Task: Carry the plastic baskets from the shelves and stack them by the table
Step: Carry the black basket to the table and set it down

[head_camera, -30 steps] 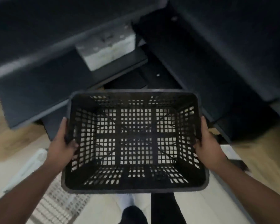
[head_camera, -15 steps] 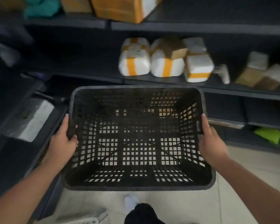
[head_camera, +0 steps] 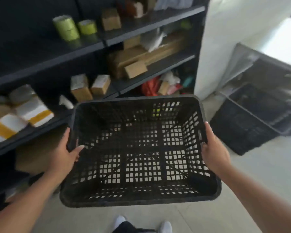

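Note:
I hold an empty black plastic basket (head_camera: 141,201) with lattice walls in front of me, level, above the pale floor. My left hand (head_camera: 64,152) grips its left rim, thumb inside the wall. My right hand (head_camera: 214,148) grips the right rim. At the right, another black basket (head_camera: 245,125) sits on the floor beside a table (head_camera: 252,54) with a pale top and metal legs. The dark shelves (head_camera: 151,22) stand at the left and back.
The shelves carry cardboard boxes (head_camera: 135,69), green tape rolls (head_camera: 65,27) and white parcels with yellow bands (head_camera: 34,110). Red and white bags (head_camera: 151,86) lie on the bottom shelf. A white pillar (head_camera: 225,31) stands between shelves and table. My shoes show at the bottom edge.
The view has swung to the right along the shelves, bringing the pillar, the table and the floor basket into sight. Both hands keep the same grip on the basket.

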